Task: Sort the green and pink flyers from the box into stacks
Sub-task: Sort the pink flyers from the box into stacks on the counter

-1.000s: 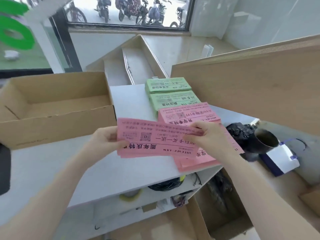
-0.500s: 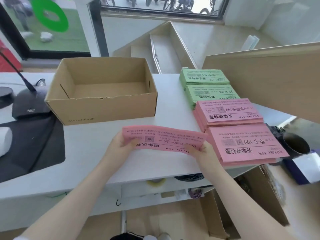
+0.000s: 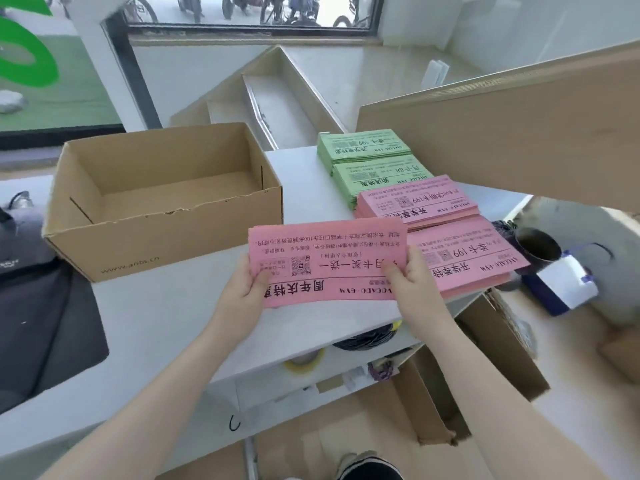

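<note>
Both hands hold a bundle of pink flyers [image 3: 329, 261] flat above the white counter [image 3: 166, 327]. My left hand [image 3: 242, 292] grips its left end, thumb on top. My right hand [image 3: 412, 282] grips its right end the same way. To the right lie two pink stacks, a near one [image 3: 478, 254] and a farther one [image 3: 419, 202]. Behind them sit two green stacks, one [image 3: 381, 176] partly covered and one [image 3: 362, 147] at the back. The open cardboard box [image 3: 162, 216] stands to the left with no flyers visible inside.
A black mat [image 3: 41, 327] and a dark device [image 3: 17, 244] lie at the left of the counter. A tall wooden panel [image 3: 519, 140] rises at the right. A dark cup [image 3: 536, 247] and a white-blue bag [image 3: 561, 289] sit below right. Shelves under the counter hold tape and cables.
The pink bundle has tilted from on edge to face up and risen a little in both hands. The camera has swung left and then back, so the box comes fully into view.
</note>
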Demonstrator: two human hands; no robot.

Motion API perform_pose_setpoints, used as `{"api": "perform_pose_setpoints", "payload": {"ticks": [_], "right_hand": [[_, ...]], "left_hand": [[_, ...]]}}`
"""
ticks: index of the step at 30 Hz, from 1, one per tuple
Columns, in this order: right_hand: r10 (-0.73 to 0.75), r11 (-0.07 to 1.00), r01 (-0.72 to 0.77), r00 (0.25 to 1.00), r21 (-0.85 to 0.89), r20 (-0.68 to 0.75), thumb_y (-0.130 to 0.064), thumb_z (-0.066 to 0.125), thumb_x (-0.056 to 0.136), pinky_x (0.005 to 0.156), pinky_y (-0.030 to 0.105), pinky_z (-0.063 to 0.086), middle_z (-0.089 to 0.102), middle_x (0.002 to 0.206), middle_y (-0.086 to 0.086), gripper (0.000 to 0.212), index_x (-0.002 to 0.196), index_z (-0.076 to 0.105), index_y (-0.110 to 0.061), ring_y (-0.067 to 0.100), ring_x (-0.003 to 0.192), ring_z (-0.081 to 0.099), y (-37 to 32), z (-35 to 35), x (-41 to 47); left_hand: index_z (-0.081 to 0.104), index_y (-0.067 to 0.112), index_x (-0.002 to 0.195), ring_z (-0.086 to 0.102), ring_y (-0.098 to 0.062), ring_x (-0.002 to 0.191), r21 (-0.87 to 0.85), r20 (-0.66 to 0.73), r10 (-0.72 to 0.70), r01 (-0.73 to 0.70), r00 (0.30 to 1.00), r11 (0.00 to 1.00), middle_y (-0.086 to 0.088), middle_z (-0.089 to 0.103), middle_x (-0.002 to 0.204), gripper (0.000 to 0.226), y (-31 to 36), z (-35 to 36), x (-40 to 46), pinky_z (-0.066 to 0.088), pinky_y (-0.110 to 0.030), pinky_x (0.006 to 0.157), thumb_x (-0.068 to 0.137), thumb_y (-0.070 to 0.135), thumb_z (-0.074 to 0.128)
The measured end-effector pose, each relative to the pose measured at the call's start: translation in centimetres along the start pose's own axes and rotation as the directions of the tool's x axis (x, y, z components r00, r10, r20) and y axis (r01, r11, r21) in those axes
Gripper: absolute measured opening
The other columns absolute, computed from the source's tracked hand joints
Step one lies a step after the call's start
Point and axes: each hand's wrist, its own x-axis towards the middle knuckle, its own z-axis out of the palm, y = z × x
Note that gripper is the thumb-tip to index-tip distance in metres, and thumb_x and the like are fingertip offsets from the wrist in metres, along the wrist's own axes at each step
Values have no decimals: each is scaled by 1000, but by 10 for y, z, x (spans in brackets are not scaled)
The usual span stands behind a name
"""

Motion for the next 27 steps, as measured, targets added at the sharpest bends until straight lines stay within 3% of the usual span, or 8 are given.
{"api": "perform_pose_setpoints", "payload": {"ticks": [3, 7, 9, 12, 16, 19, 24, 27], "right_hand": [[-15, 1000, 14, 984, -7, -177, -15, 51, 94, 78, 32, 54, 63, 102, -6, 18, 107, 46, -26, 9, 93, 63, -11, -35, 7], [4, 998, -19, 966, -58, -258, -20, 49, 96, 50, 23, 51, 65, 89, -4, 15, 109, 50, -25, 12, 73, 64, -6, -81, 23], [33, 997, -53, 958, -61, -283, -19, 50, 95, 55, 28, 52, 65, 86, -3, 15, 109, 54, -20, 11, 69, 62, 4, -104, 34], [68, 987, -110, 944, -113, -323, -17, 56, 92, 74, 41, 57, 67, 88, -2, 11, 101, 60, -21, 15, 79, 66, 21, -141, 53], [74, 963, -153, 940, -220, -333, -24, 60, 88, 81, 50, 53, 68, 90, 2, 8, 96, 62, -25, 20, 87, 66, 44, -185, 79], [58, 943, -153, 950, -296, -306, -24, 62, 87, 81, 48, 53, 68, 88, 0, 6, 92, 62, -25, 19, 86, 65, 57, -200, 92], [24, 927, -111, 971, -359, -238, -18, 60, 88, 82, 44, 53, 67, 89, 0, 5, 91, 63, -21, 18, 87, 64, 72, -209, 106], [18, 905, -106, 977, -413, -211, -18, 58, 88, 83, 38, 50, 67, 96, 4, 10, 97, 64, -15, 20, 92, 62, 80, -212, 112]], "left_hand": [[46, 27, 104, 64, -10, 63, -89, 48, -5, 10, 999, 996, 0, 67, 93, 28, 24, 21, 6, 47, -24, 45, 97, 2, 39], [46, 25, 103, 62, -16, 50, -154, 123, -66, 85, 990, 984, -1, 70, 82, 26, 43, 68, 18, 44, -24, 40, 96, 0, 41], [47, 22, 105, 61, -13, 51, -130, 130, -121, 138, 984, 982, -3, 69, 84, 22, 46, 94, 25, 43, -23, 42, 95, 2, 42], [49, 18, 110, 60, -10, 58, -115, 120, -192, 206, 974, 972, 2, 69, 87, 21, 50, 130, 36, 42, -20, 44, 94, 5, 46], [54, 23, 103, 63, -11, 64, -49, 153, -238, 248, 959, 968, 8, 73, 82, 20, 55, 170, 47, 45, -22, 48, 92, 7, 52], [56, 20, 110, 57, -10, 55, 80, 83, -229, 223, 970, 972, 0, 71, 79, 24, 51, 189, 51, 42, -22, 50, 88, 13, 59], [49, 30, 114, 58, -10, 71, 207, -79, -207, 219, 975, 953, -7, 64, 79, 32, 45, 203, 44, 39, -18, 59, 86, 24, 64], [48, 20, 125, 58, -13, 74, 235, -123, -225, 248, 967, 940, -7, 60, 80, 44, 40, 210, 45, 41, -19, 61, 85, 24, 65]]}}
